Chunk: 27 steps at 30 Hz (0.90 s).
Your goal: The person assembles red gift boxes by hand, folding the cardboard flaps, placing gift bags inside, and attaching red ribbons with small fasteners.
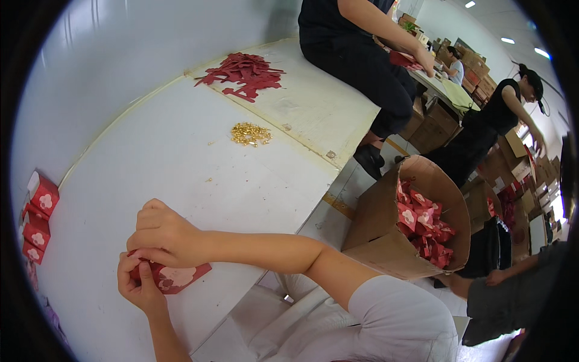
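Observation:
A red paper box [178,278] with a pale flower-shaped patch lies at the table's near edge, its end held between both my hands. My right hand [169,233] bends over the top of that end, fingers curled. My left hand [141,283] grips it from below, the thumb pressed against it; the fingertips and what lies between them are partly hidden. Beyond my hands, small gold metal fasteners [251,134] lie in a pile, with a few loose ones nearer. Farther back is a heap of dark red cut strips [246,74].
Several red boxes [37,234] stand along the table's left side. Right of the table, a large cardboard carton [371,226] holds many red folded boxes [425,219]. A person in dark clothes [353,59] sits on the table's far end; other people and stacked cartons are behind.

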{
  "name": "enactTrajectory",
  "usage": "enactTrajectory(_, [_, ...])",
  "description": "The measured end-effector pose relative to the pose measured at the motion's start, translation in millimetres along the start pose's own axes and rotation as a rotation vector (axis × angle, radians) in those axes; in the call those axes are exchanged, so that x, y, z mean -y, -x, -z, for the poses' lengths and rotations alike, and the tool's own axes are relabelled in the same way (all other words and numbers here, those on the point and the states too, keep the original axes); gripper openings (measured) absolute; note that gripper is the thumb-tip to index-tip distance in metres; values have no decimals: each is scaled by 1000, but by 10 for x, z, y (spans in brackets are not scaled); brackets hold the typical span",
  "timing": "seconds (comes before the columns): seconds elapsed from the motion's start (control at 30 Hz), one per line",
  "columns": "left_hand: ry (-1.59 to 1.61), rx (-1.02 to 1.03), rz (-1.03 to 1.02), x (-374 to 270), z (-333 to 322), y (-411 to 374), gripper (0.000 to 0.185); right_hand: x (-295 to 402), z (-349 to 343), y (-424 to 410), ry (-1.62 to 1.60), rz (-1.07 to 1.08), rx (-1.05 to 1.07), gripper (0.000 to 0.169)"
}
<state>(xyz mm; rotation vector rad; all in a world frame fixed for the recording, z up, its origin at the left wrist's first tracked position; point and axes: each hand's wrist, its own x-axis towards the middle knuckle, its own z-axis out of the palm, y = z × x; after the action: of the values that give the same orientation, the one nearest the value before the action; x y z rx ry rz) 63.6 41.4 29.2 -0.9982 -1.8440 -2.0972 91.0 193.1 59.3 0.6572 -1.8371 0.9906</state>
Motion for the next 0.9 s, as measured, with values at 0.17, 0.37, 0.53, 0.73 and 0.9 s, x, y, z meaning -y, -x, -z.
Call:
enactTrajectory(0.17, [-89,-138,-28,213,51,-60,6,-104,-47,-25,-72,-125,-6,10])
enactTrajectory(0.37, [144,-124,351,56,151,-188,29,-226,-197,95,-317,-525,115,10])
enactTrajectory(0.53, [244,108,466,-3,194,-182,14,-4,-72,-42,-208,-683,218,11])
enactTrajectory(0.73, [197,-28,157,-29,73,-10,13,-106,-9,221,-446,-744,184,11])
enactTrajectory(0.9, [127,-62,101,124,63,-86,13,-209,-76,233,-444,-628,167,10])
